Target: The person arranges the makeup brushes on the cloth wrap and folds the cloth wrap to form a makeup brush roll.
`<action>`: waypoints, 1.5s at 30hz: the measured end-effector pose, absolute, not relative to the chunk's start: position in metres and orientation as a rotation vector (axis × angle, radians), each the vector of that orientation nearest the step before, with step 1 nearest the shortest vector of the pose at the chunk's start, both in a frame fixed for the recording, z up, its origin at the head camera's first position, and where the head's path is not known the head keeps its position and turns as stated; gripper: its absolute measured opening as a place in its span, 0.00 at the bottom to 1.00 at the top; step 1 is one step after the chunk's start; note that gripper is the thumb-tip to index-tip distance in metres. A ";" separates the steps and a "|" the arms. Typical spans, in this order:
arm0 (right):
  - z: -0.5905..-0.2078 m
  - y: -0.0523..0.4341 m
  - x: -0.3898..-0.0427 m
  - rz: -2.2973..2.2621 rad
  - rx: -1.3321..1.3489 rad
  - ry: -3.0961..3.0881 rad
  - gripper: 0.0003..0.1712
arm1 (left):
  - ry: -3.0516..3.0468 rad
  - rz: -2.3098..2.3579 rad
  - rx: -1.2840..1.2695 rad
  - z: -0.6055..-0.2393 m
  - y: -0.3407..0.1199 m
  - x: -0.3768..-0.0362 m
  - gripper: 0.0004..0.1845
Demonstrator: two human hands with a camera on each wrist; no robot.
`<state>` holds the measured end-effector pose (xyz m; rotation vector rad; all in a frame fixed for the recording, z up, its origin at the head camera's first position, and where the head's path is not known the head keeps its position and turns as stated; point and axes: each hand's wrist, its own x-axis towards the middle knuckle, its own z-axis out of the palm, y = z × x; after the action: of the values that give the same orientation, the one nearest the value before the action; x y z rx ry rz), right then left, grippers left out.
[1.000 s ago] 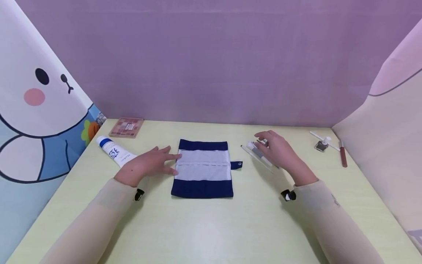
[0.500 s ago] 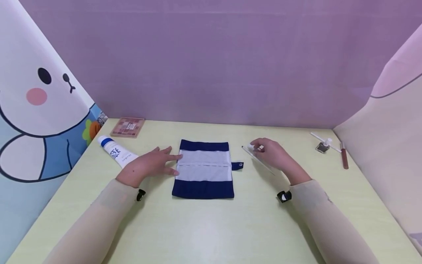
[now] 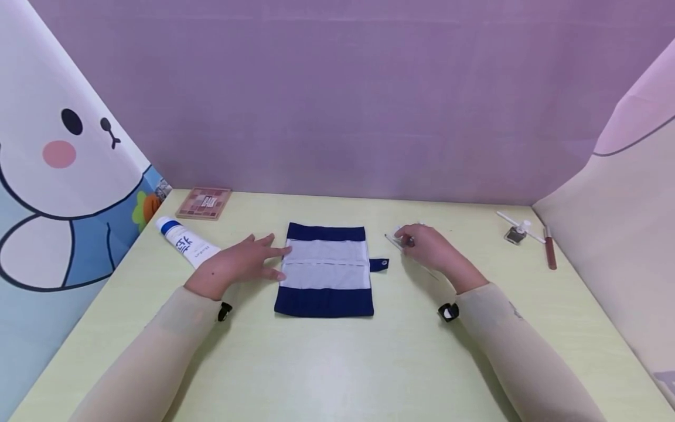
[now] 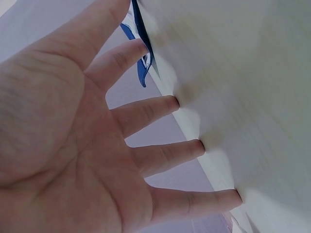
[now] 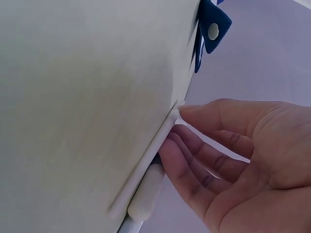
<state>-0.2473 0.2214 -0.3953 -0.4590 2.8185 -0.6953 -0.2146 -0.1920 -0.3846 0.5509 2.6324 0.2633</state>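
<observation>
Resting flat on the desk (image 3: 327, 363), the left hand (image 3: 234, 266) lies with its fingers (image 4: 160, 104) straight and spread, the tips touching the left edge of the navy and white fabric pouch (image 3: 325, 269); judging by that pose, it is there to keep the opened pouch from sliding rather than to hold anything. The right hand (image 3: 429, 249) sits on the other side, just right of the pouch's snap tab (image 3: 378, 264), and its fingers (image 5: 194, 145) are curled loosely round a slim clear packet with a white stick inside (image 5: 146, 187), thumb above and fingertips below, pinching it at the desk surface. That low, pinching hold looks suited to lifting a thin, flat thing off a smooth top. The packet lies on the desk between the tab and the far right corner, apart from the pouch, with only its upper left end showing past the knuckles in the head view. Its long axis runs diagonally, the near-left end pointing toward the pouch's top right corner and the other end running back under the palm toward the wrist. The pouch itself lies open and square to the desk edge, white pockets across its middle. Elsewhere, a white tube (image 3: 187, 241) and an eyeshadow palette (image 3: 203, 203) sit at the far left, and a small bottle (image 3: 515, 232) and a brown pencil (image 3: 549, 249) at the far right.
</observation>
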 end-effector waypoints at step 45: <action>-0.398 0.215 -0.253 -0.560 -0.548 2.787 0.30 | 2.627 0.288 0.549 -0.382 -0.191 -0.212 0.42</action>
<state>-0.2534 0.2152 -0.3976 -0.5484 2.7867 -0.5602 -0.2124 -0.1914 -0.3819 0.5493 2.6274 0.2876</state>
